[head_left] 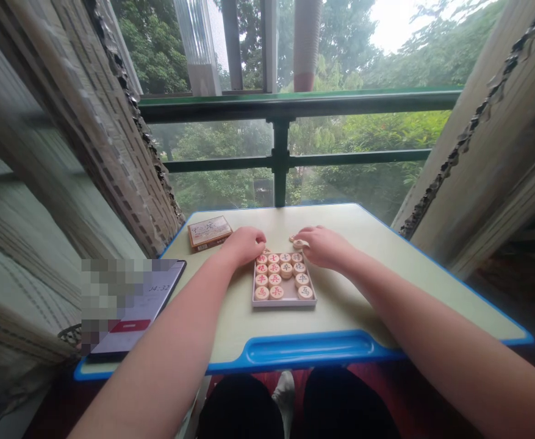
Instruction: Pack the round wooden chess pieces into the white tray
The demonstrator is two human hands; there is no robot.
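Observation:
A shallow grey tray lies in the middle of a small cream table and holds several round wooden chess discs with red and dark characters. My left hand rests curled at the tray's far left corner, fingers closed over the discs there. My right hand sits at the far right corner, its fingers pinched on a wooden disc just beyond the tray.
The orange-brown box lid lies at the table's far left. A tablet leans over the left edge. A blue pen groove runs along the near edge. Window bars and woven blinds close in behind and at both sides.

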